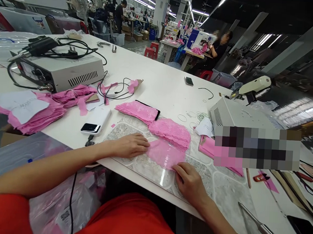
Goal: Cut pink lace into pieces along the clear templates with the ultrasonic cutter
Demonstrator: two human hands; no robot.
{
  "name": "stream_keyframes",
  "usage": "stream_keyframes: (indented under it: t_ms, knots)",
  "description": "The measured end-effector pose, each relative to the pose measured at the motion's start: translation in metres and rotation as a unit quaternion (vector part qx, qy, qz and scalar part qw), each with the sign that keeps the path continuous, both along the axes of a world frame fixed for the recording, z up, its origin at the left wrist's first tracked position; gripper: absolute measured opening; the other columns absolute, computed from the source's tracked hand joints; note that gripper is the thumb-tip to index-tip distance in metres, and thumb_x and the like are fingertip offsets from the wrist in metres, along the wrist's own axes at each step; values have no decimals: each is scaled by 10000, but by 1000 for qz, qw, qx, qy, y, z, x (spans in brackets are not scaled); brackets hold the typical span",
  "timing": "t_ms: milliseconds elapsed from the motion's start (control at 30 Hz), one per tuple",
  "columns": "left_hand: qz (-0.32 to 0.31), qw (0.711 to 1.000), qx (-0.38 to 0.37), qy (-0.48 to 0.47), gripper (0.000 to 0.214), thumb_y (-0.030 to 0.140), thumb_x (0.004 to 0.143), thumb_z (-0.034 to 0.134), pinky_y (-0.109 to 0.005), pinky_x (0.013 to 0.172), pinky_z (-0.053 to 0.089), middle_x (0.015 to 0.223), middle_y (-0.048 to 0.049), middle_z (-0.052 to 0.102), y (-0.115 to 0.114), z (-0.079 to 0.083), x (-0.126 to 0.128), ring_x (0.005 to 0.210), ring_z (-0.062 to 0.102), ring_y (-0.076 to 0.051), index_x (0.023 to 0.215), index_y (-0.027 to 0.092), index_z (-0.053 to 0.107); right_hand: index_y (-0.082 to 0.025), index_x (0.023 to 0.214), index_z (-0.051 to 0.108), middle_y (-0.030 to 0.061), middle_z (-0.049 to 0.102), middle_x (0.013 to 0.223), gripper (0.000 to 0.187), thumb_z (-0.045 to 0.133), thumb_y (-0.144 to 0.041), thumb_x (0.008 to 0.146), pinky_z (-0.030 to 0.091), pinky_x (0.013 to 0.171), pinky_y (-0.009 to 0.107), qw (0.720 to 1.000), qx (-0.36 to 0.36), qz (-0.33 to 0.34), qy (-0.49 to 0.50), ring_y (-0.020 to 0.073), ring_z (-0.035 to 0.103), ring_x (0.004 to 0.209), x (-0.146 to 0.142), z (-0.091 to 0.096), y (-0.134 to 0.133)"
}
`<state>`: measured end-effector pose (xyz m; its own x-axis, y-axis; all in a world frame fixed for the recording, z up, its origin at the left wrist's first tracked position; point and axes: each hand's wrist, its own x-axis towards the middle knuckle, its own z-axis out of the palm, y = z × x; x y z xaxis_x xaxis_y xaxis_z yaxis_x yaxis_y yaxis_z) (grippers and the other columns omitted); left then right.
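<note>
A thin pink lace piece (166,153) lies spread on a clear-topped, marble-patterned mat (148,169) in front of me. My left hand (133,145) rests at its left edge, fingers stretched out and lying flat, thumb hidden. At the lower right corner my right hand (188,179) has thumb and forefinger closed on the fabric's edge. Just beyond the piece sits a stack of pink lace cups (170,132). Another pink lace stack (137,110) lies farther left, over a dark flat object.
A white power bank (96,120) and a grey metal box with cables (66,71) stand left, near pink pieces under paper patterns (21,105). At right are another grey box (241,115), folded pink fabric (223,156), a soldering-iron-like tool (261,227) and a phone (304,232).
</note>
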<state>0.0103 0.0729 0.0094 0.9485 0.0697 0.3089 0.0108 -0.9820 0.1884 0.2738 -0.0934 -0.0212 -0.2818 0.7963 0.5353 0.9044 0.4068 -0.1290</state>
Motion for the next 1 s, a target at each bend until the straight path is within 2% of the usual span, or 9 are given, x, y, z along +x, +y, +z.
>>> stream_keyframes:
  t_ms: [167,267,367,433,533,600,700,800,1000]
  knots:
    - [38,999,22,12,239,204,974,425,-374,964,402,1102,-87,687,-1,6,-36,1022,616,-193,960,191,663,-187,913,631,58,659,821,230,483,-40,816,506,674,280,999,-6,49,-5,160,607,766,-23,5,11]
    - [63,998,24,13,247,190,956,427,-380,939,400,1028,-71,698,-2,12,-58,910,621,-179,902,205,668,-190,894,632,51,655,802,223,488,-45,803,504,666,280,996,-37,85,9,161,609,752,-37,11,17]
    - [95,995,17,8,254,192,957,420,-340,854,419,921,-57,694,1,16,-64,818,601,-166,881,197,662,-202,913,643,50,663,827,217,493,-79,816,518,691,280,992,-57,103,52,160,626,785,-38,21,31]
    - [131,991,12,-2,257,213,963,420,-319,810,424,875,-58,680,8,17,-51,811,594,-170,871,186,658,-213,914,656,55,669,849,207,490,-117,836,527,704,284,990,-59,79,102,156,632,792,-30,29,48]
    - [202,979,3,-10,231,228,950,446,-315,809,436,915,-78,664,24,16,-13,858,598,-187,880,173,658,-223,865,672,49,674,825,160,517,-206,827,525,669,293,972,-96,8,216,154,621,731,-12,38,86]
    - [210,978,3,-7,179,219,923,492,-309,819,437,956,-81,655,38,15,15,906,598,-194,882,175,660,-210,847,678,45,673,779,156,539,-256,793,515,624,293,956,-117,-36,267,148,597,658,-3,38,111]
    - [209,978,3,13,97,182,858,572,-310,799,429,950,-72,656,57,12,46,897,602,-200,810,169,655,-190,821,674,29,661,690,175,541,-281,752,495,560,283,950,-131,-55,278,136,569,571,4,31,136]
    - [205,978,0,30,127,145,836,578,-310,792,409,878,-55,664,67,9,56,878,603,-197,724,165,637,-191,794,675,12,645,634,181,539,-291,729,474,527,272,947,-145,-61,281,130,547,532,4,22,142]
    - [204,978,-20,29,232,144,866,499,-265,744,405,832,-31,662,71,12,51,796,592,-156,675,175,626,-200,803,686,22,675,681,190,542,-299,727,483,571,282,942,-154,-66,291,143,577,582,5,19,138]
